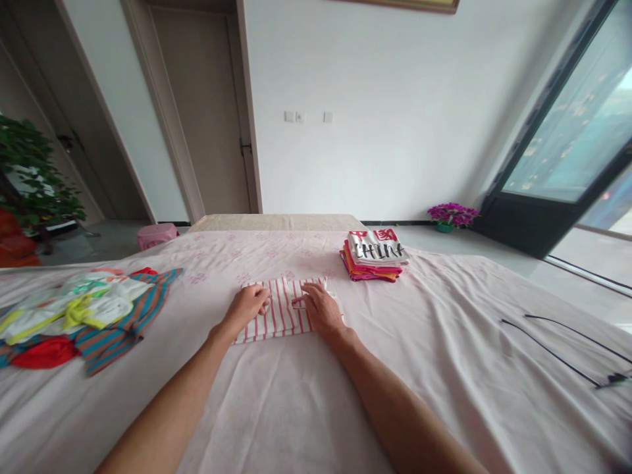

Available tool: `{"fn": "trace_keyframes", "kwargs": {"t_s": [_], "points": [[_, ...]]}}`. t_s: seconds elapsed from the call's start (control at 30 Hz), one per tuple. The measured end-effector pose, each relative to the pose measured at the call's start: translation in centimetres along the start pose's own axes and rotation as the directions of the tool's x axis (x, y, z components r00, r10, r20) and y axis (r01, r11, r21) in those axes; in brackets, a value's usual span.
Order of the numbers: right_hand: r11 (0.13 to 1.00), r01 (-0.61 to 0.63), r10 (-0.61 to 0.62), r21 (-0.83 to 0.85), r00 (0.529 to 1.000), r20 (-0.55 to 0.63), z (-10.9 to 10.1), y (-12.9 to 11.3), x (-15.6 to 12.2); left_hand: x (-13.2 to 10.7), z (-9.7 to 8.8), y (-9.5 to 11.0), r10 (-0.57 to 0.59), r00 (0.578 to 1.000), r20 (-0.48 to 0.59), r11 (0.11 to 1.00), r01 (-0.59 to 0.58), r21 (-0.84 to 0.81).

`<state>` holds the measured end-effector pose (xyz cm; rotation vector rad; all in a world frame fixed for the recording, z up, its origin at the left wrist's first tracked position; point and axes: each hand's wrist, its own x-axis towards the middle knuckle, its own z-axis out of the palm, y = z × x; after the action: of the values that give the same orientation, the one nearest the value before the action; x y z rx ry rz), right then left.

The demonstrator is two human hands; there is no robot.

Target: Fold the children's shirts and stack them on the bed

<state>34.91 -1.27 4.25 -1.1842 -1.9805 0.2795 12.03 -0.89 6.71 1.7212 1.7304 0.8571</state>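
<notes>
A folded white garment with red stripes (283,309) lies flat on the pale pink bedspread (266,408) in front of me. My left hand (249,304) is on its left part, with the fingers curled in on the cloth. On its right part rests my right hand (323,309), fingers bent but apart, the thumb side towards the middle. Part of the garment's right end is hidden under that hand. Just beyond it to the right stands a stack of folded clothes (374,271), topped by a white one printed "CHINA".
A loose heap of clothes (93,309), white, yellow, red and blue-brown striped, lies at the left. Thin black rods (553,353), like eyeglass arms, lie at the right. Beyond the bedspread are a pink stool (157,235), purple flowers (453,214) and a closed door (202,112).
</notes>
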Motion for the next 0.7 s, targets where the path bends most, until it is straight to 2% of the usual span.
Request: {"fn": "trace_keyframes", "kwargs": {"t_s": [0.1, 0.17, 0.23, 0.3, 0.37, 0.43, 0.5, 0.6, 0.7], "points": [[1.0, -0.013, 0.013, -0.005, 1.0, 0.002, 0.1, -0.1, 0.1, 0.1, -1.1, -0.3, 0.047, 0.992, -0.114, 0.993, -0.034, 0.117], [1.0, -0.019, 0.019, -0.017, 1.0, 0.008, 0.1, -0.1, 0.1, 0.1, -0.8, -0.3, 0.146, 0.98, -0.134, 0.974, -0.119, 0.192], [1.0, -0.012, 0.012, -0.029, 1.0, 0.013, 0.2, 0.0, 0.1, 0.1, 0.3, -0.3, 0.297, 0.953, -0.063, 0.916, -0.266, 0.299], [0.999, -0.005, 0.006, -0.036, 1.0, 0.009, 0.3, 0.1, 0.1, -0.2, 1.8, -0.4, 0.412, 0.909, 0.068, 0.819, -0.402, 0.409], [0.999, -0.009, 0.009, -0.04, 1.0, 0.005, 0.3, 0.2, 0.1, -0.7, 3.1, -0.5, 0.436, 0.885, 0.163, 0.744, -0.456, 0.488], [0.999, -0.023, 0.023, -0.049, 1.0, 0.008, 0.4, 0.3, 0.1, -1.3, 3.9, -0.7, 0.428, 0.881, 0.204, 0.702, -0.466, 0.538], [0.998, -0.034, 0.034, -0.06, 0.999, 0.015, 0.4, 0.4, 0.1, -1.9, 4.1, -0.8, 0.437, 0.868, 0.235, 0.672, -0.489, 0.556], [0.997, -0.04, 0.042, -0.06, 0.999, 0.024, 0.5, 0.4, 0.2, -2.5, 3.8, -1.1, 0.479, 0.825, 0.299, 0.634, -0.561, 0.531], [0.999, -0.046, 0.046, -0.027, 0.999, 0.006, 0.5, 0.6, 0.2, -2.7, 3.7, -1.4, 0.514, 0.791, 0.331, 0.629, -0.611, 0.481]]}}
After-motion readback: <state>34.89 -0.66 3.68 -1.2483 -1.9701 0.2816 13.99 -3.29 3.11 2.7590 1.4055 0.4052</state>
